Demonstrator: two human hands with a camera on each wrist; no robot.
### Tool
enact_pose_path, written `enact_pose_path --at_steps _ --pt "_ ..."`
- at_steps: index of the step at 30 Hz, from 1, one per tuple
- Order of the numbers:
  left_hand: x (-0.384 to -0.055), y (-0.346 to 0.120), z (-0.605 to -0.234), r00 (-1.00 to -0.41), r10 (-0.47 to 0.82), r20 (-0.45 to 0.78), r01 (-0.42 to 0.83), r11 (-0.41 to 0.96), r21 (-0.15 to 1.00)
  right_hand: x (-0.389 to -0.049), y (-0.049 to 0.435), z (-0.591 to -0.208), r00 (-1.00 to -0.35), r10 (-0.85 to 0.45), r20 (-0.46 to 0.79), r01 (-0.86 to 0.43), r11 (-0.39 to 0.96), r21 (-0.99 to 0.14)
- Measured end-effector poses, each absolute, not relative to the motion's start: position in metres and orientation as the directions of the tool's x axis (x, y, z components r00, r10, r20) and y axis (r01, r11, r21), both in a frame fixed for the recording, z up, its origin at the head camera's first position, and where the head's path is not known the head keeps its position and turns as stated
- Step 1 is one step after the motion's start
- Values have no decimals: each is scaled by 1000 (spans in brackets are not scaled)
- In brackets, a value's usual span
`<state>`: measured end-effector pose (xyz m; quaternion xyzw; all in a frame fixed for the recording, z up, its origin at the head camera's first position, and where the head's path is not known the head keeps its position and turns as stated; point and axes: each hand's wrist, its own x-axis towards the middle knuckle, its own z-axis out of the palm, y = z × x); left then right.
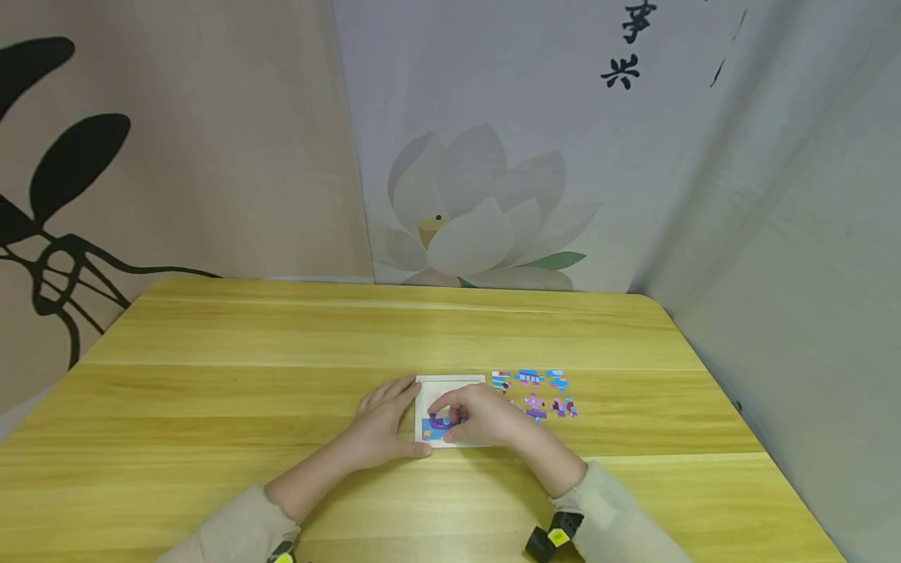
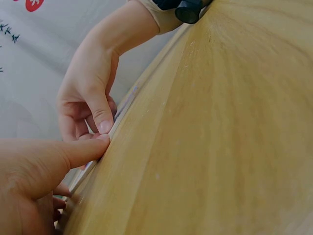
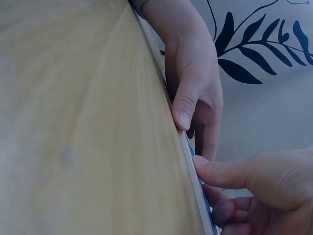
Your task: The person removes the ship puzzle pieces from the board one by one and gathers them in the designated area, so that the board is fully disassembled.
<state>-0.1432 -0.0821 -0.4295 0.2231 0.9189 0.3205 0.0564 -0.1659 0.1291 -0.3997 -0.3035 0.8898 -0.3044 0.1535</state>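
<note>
A white-framed puzzle board [image 1: 450, 378] lies on the wooden table, with purple and blue picture pieces [image 1: 436, 427] in its lower left part. My left hand [image 1: 380, 428] holds the board's left side, thumb at the near corner and fingers at the far one. Over the board bends my right hand [image 1: 486, 414], thumb and fingers curled around a small puzzle piece at the lower middle and partly hiding it. Both wrist views look low along the table; there the left thumb [image 2: 85, 151] and right thumb [image 3: 222, 173] lie at the board's near edge.
Several loose colourful puzzle pieces [image 1: 529, 378] lie right of the board, some close to my right wrist. The table [image 1: 281, 336] extends widely around the board, with a printed curtain [image 1: 493, 94] behind its far edge.
</note>
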Motion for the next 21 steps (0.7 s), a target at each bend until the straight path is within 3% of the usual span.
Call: enact_pose_path --at_steps 21 --pt "-143 -82 -429 -896 442 46 373 692 618 -159 126 -396 -786 -613 -76 -484 688 -541"
